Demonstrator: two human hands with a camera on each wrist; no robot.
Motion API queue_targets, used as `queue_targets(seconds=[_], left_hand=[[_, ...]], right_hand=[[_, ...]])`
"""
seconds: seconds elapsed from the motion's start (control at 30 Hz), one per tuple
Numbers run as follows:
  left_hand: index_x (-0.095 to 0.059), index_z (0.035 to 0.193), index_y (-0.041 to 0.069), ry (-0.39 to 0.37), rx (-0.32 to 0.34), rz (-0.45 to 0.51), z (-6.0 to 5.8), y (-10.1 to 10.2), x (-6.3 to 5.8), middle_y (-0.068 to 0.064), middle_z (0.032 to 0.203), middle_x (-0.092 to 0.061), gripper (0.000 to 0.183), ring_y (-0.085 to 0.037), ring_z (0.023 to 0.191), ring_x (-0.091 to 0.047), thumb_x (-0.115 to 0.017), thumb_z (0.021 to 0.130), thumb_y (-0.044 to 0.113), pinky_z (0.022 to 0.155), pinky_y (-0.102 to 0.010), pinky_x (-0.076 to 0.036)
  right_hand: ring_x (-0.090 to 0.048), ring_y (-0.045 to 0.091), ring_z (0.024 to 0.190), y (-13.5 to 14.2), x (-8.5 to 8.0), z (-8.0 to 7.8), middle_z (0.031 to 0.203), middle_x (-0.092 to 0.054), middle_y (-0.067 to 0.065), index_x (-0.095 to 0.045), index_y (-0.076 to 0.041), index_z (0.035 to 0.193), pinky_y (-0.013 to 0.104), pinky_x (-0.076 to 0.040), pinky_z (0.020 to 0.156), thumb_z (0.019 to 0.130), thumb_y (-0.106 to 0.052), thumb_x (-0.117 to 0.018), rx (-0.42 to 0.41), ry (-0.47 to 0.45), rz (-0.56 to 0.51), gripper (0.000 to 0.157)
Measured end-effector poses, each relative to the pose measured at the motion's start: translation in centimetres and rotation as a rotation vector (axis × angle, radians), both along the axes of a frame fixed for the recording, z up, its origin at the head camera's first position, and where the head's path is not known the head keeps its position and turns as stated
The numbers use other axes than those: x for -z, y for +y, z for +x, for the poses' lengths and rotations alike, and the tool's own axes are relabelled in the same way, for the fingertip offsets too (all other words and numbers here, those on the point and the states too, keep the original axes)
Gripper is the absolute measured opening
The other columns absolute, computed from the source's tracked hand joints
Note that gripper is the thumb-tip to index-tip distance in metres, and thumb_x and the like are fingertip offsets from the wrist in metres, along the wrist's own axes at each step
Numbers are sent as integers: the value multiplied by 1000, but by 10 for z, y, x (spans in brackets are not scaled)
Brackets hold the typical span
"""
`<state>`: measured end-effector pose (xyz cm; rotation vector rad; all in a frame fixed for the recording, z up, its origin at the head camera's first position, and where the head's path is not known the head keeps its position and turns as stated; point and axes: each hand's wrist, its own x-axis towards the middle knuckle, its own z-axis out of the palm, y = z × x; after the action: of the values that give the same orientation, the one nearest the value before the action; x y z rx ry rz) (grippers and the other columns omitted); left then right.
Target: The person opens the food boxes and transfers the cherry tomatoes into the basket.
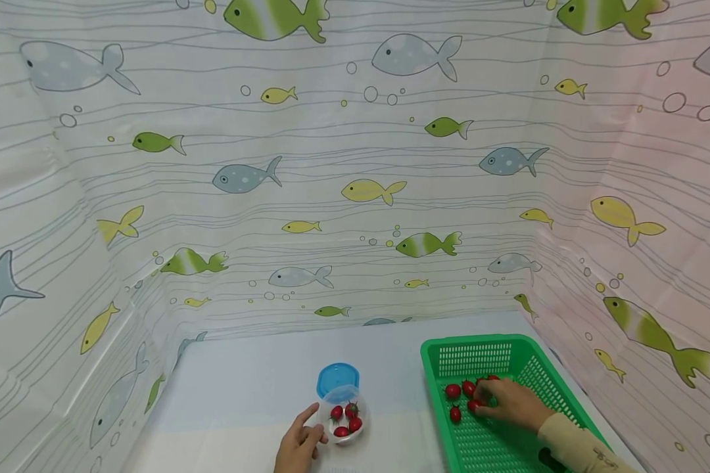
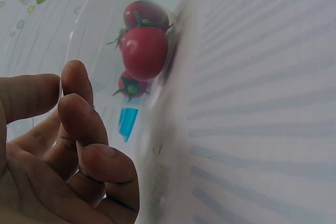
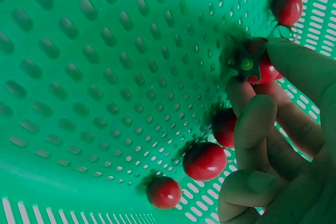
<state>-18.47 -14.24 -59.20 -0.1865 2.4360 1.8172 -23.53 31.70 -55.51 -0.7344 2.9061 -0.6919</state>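
Observation:
Inside the green plastic basket (image 1: 434,387), my right hand (image 1: 511,404) pinches a cherry tomato (image 3: 265,71) between thumb and fingers, its green stem showing. More cherry tomatoes (image 3: 205,161) lie on the basket floor around the fingers. To the left stands a clear plastic bowl (image 1: 329,398) with several cherry tomatoes (image 1: 355,425) in it. My left hand (image 1: 298,440) is at the bowl's left side, fingers loosely bent, with thumb and fingertips right at its wall. In the left wrist view those fingers (image 2: 79,114) overlap the bowl's edge.
A blue lid (image 1: 338,378) lies on the white table (image 1: 242,387) just behind the bowl. The basket stands on the right with raised, slotted walls. Fish-patterned sheeting (image 1: 355,157) rises at the back and both sides.

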Motion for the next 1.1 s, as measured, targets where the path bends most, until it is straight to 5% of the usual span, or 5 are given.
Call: queue_targets(seconds=[0.7,0.93,1.1], left_hand=[[-43,148,-4,-16,-21,8,-1,2,1,-1,80,-68,54,-19,67,-53,-57,102,20,61,-32,-44],[-42,149,-4,-17,-27,15,0,2,-1,-1,80,-67,56,-19,67,-53,-57,104,26,60,-31,-43],[-41,149,-4,-38,-26,12,-1,2,0,-1,82,-68,57,-18,68,-53,-58,104,27,62,-33,-43]], right_hand=[[-63,3,81,-5,-17,-5,90,-68,-15,-72,-16,103,30,-52,68,91,-31,-77,119,29,-58,20],[-68,13,92,-24,-31,-3,107,-71,-8,-71,-17,112,32,-54,75,94,-30,-74,153,141,-119,22],[-58,1,75,-39,-41,-1,110,-71,-5,-70,-24,113,27,-50,65,94,-29,-74,119,202,-160,20]])
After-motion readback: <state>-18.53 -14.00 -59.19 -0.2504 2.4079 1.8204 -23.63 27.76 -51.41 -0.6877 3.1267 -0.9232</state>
